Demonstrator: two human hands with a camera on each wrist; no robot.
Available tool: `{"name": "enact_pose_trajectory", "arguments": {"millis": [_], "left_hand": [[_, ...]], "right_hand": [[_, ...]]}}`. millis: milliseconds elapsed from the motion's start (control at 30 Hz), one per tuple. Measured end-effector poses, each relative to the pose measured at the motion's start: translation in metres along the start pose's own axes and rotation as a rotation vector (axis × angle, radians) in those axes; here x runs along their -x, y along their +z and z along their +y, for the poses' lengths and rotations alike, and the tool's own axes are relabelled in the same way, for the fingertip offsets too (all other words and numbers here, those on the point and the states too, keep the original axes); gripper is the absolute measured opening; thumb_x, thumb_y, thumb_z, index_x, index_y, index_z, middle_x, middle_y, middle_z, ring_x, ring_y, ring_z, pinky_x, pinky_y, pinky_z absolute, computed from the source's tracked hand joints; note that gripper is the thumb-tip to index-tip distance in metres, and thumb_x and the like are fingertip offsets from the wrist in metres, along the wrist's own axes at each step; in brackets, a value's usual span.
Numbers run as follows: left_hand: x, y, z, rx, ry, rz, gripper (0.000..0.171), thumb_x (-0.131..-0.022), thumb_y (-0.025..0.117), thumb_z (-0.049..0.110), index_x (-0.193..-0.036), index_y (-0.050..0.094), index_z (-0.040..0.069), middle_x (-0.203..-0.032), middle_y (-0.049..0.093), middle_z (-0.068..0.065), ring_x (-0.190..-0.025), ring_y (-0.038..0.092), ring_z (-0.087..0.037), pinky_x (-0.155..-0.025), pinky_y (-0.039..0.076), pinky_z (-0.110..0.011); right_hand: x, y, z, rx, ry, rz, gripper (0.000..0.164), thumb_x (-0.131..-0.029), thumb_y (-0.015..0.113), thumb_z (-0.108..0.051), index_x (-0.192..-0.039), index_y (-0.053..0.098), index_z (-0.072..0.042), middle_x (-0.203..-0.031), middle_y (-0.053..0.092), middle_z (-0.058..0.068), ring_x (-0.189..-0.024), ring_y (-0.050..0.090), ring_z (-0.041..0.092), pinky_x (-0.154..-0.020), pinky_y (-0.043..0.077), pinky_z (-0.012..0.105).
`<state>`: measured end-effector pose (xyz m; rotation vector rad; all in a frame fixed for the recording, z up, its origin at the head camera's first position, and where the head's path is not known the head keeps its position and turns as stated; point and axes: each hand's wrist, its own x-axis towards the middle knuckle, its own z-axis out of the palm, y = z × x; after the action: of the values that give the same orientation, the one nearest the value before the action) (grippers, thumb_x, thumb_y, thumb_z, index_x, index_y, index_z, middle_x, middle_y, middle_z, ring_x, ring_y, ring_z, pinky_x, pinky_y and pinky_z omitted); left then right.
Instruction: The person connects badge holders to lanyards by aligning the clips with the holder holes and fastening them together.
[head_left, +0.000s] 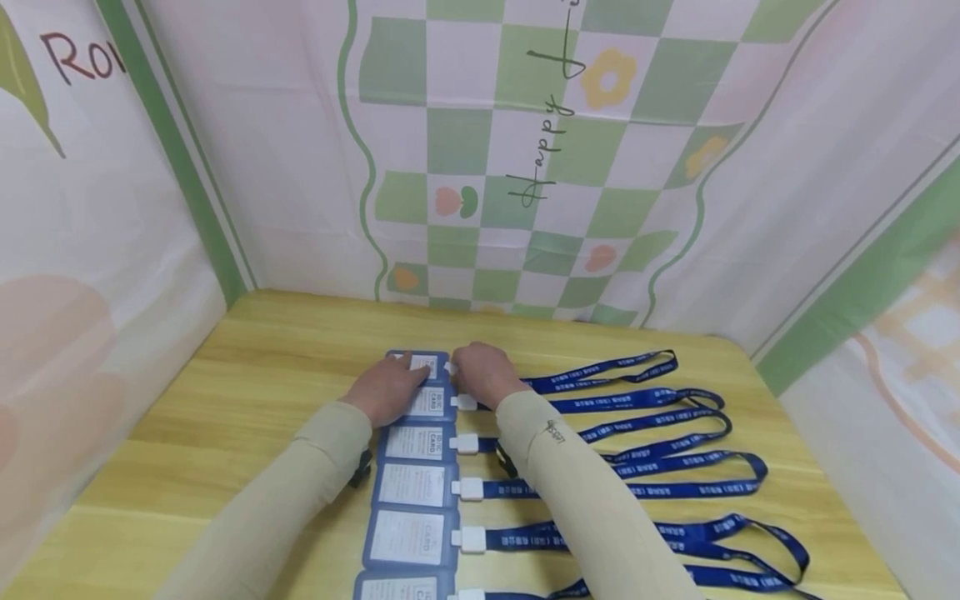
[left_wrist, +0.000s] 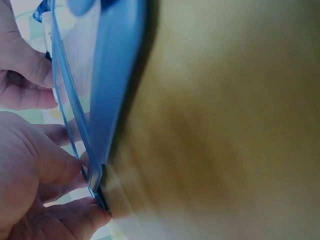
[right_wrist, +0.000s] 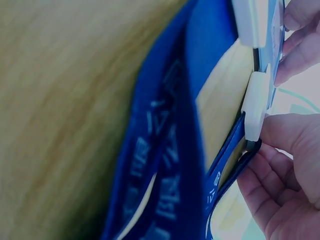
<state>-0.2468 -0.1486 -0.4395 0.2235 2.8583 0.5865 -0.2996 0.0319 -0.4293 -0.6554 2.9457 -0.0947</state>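
A column of blue badge holders with white cards runs toward me on the table. My left hand [head_left: 387,388] lies over the farthest badge holder [head_left: 420,358]. In the left wrist view, its thumb and fingers pinch the edge of that clear blue holder [left_wrist: 75,90]. At the holder's right side, my right hand [head_left: 486,372] grips the white lanyard clip. The right wrist view shows the thumb against this white clip [right_wrist: 256,107], with curled fingers behind the navy strap [right_wrist: 227,167]. Part of the farthest lanyard is hidden under the right hand.
Several navy lanyards [head_left: 693,462] with white lettering stretch right from the holders, looped at their ends. White clips such as this near clip [head_left: 473,540] join them. Wood-grain tabletop [head_left: 187,433] shows at left. A printed curtain [head_left: 300,167] hangs behind the table and along its sides.
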Motion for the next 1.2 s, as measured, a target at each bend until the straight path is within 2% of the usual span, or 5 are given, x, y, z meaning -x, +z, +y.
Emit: {"name": "enact_pose_trajectory", "arguments": {"millis": [333, 600, 933, 1200], "left_hand": [[0.0019, -0.0017, 0.0013, -0.100, 0.049, -0.012, 0.053, -0.113, 0.036, 0.042, -0.160, 0.043, 0.017, -0.168, 0.032, -0.020, -0.155, 0.030, -0.042, -0.127, 0.028, -0.059], [0.0006, -0.0002, -0.0003, -0.105, 0.057, -0.011, 0.053, -0.113, 0.036, 0.042, -0.159, 0.044, 0.018, -0.168, 0.033, -0.020, -0.155, 0.031, -0.042, -0.127, 0.028, -0.059], [0.0007, -0.0002, -0.0013, -0.174, 0.089, -0.024, 0.049, -0.113, 0.040, 0.034, -0.159, 0.044, 0.019, -0.168, 0.032, -0.021, -0.154, 0.031, -0.043, -0.127, 0.028, -0.059], [0.0011, -0.0023, -0.0004, -0.213, 0.119, -0.032, 0.047, -0.113, 0.042, 0.026, -0.159, 0.045, 0.020, -0.167, 0.033, -0.022, -0.154, 0.032, -0.044, -0.127, 0.029, -0.058]], "right_hand": [[-0.0023, 0.0005, 0.0039, -0.001, -0.041, 0.003, 0.016, -0.104, 0.062, -0.020, -0.105, 0.077, -0.015, -0.094, 0.073, 0.000, -0.085, 0.066, 0.015, -0.082, 0.061, 0.031], [-0.0019, -0.0001, 0.0052, -0.005, -0.058, 0.008, 0.016, -0.104, 0.063, -0.020, -0.108, 0.078, -0.016, -0.098, 0.074, 0.000, -0.089, 0.068, 0.015, -0.085, 0.061, 0.032], [-0.0031, -0.0011, 0.0071, -0.017, -0.077, 0.006, 0.020, -0.105, 0.060, -0.018, -0.113, 0.078, -0.015, -0.107, 0.076, 0.003, -0.102, 0.070, 0.019, -0.096, 0.060, 0.036], [-0.0050, -0.0030, 0.0096, -0.010, -0.105, 0.003, 0.020, -0.105, 0.059, -0.017, -0.110, 0.078, -0.015, -0.104, 0.076, 0.002, -0.100, 0.071, 0.019, -0.096, 0.060, 0.036]]}}
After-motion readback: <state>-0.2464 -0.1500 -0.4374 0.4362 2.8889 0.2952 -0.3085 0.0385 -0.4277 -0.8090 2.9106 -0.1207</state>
